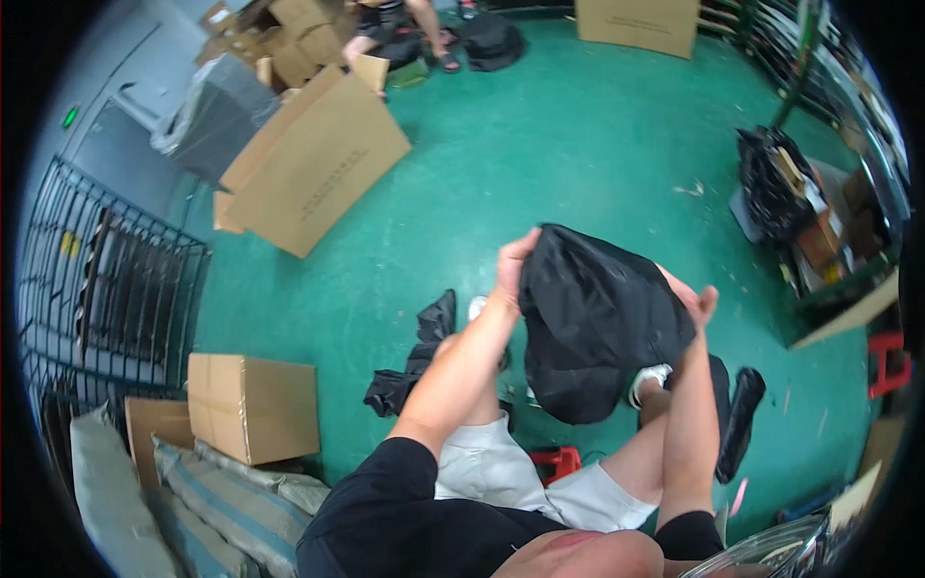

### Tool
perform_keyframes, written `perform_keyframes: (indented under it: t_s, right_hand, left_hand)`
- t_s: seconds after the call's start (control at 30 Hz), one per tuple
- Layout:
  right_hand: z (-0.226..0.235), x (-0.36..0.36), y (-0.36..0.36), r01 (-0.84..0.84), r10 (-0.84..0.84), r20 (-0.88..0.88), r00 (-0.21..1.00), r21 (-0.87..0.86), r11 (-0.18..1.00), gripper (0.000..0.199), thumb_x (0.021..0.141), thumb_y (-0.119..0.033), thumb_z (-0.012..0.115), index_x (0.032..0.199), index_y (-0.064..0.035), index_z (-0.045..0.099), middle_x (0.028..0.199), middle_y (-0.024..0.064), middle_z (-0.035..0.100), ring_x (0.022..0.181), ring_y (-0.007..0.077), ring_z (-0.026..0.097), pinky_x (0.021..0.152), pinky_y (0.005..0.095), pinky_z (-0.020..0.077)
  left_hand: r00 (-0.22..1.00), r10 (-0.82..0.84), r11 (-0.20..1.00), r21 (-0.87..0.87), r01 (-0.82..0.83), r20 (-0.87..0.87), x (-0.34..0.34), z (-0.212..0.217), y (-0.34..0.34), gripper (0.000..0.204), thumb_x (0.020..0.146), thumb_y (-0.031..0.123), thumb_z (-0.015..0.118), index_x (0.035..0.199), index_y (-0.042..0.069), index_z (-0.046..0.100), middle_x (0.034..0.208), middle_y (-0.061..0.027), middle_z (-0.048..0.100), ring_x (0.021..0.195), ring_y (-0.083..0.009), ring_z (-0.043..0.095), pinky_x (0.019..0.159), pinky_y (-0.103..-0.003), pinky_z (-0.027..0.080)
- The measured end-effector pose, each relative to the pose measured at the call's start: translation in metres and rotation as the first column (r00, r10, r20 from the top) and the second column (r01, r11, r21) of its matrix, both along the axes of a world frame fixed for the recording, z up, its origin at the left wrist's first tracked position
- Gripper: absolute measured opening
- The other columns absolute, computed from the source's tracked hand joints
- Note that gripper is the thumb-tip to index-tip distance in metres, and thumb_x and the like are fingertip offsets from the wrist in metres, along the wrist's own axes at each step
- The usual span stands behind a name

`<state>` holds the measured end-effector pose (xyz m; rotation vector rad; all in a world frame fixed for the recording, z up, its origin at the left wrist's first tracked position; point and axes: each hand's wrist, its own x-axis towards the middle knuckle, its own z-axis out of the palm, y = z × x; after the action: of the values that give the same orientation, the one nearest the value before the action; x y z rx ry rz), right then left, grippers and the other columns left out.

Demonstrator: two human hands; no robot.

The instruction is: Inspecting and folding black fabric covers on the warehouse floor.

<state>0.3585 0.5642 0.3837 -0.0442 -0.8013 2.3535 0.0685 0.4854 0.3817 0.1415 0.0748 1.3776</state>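
Observation:
A large piece of black cloth (607, 328), shaped like a bag or cover, hangs in front of me above my knees. My left hand (514, 268) grips its upper left edge, the fingers closed round the fabric. At the right edge my right hand (696, 301) holds the cloth too, with part of that hand hidden behind it. On the floor by my left leg lies a crumpled black cloth (420, 358). Beside my right leg there is a long, dark rolled bundle (740, 424). A red stool (557, 464) shows between my thighs.
A closed carton (275, 409) and stuffed woven sacks (231, 501) stand at my left. Farther off, a large open carton (318, 159) rests on the green floor (559, 135). Shelving with a black plastic bag (776, 183) lines the right. Another person (395, 24) sits at the back.

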Motion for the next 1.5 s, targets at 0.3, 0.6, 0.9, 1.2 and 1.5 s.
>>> perform_keyframes:
  t_s: [0.3,0.6,0.9,1.2,1.5]
  right_hand:
    - [0.004,0.000,-0.011,-0.184,0.171,0.170,0.970,0.062,0.981,0.083,0.074,-0.030,0.080,0.135,0.0115,0.041,0.131,0.0215,0.056,0.115,0.0284,0.060,0.103,0.0404,0.0457]
    - [0.024,-0.013,-0.009,0.202,-0.199,0.279,0.939,0.022,0.979,0.048,0.094,-0.006,0.056,0.138,0.0081,0.041,0.124,0.0164,0.061,0.108,0.0226,0.064,0.096,0.0330,0.0509]
    - [0.000,-0.011,0.015,0.331,-0.279,0.231,0.932,-0.231,0.915,0.028,0.096,-0.009,0.047,0.118,0.0048,0.057,0.111,0.0125,0.067,0.093,0.0222,0.067,0.085,0.0340,0.0548]
    - [0.007,0.022,0.016,0.312,-0.341,-0.070,0.937,-0.266,0.912,0.032,0.101,-0.020,0.045,0.116,0.0046,0.059,0.111,0.0162,0.068,0.093,0.0273,0.067,0.085,0.0389,0.0557]
    - [-0.031,0.041,0.042,0.270,-0.293,-0.158,0.943,-0.153,0.951,0.045,0.102,-0.031,0.044,0.125,0.0064,0.054,0.118,0.0201,0.064,0.098,0.0306,0.067,0.092,0.0410,0.0533]
  left_hand:
    - [0.976,-0.102,0.994,-0.052,0.093,-0.193,0.014,0.011,-0.010,0.036,0.092,0.024,0.058,0.111,-0.007,0.063,0.108,-0.0211,0.069,0.095,-0.0338,0.069,0.092,-0.045,0.054]
    - [0.935,-0.097,0.990,-0.126,0.057,-0.342,0.016,0.001,-0.002,0.052,0.085,0.025,0.059,0.124,-0.009,0.056,0.117,-0.0245,0.065,0.098,-0.0355,0.068,0.093,-0.046,0.053]
    - [0.983,-0.118,0.993,0.013,0.121,-0.142,0.036,0.029,-0.004,0.058,0.078,0.020,0.071,0.128,-0.006,0.055,0.121,-0.0205,0.064,0.112,-0.0331,0.062,0.103,-0.045,0.046]
    - [0.810,-0.260,0.962,-0.067,0.265,-0.525,0.032,0.022,-0.012,0.035,0.084,0.005,0.064,0.116,-0.009,0.060,0.107,-0.0144,0.069,0.093,-0.0216,0.069,0.088,-0.033,0.053]
    - [0.546,-0.358,0.930,-0.238,0.281,-0.758,0.026,0.015,0.001,0.026,0.096,0.024,0.063,0.104,0.000,0.069,0.098,-0.0080,0.073,0.085,-0.0141,0.069,0.077,-0.030,0.056]
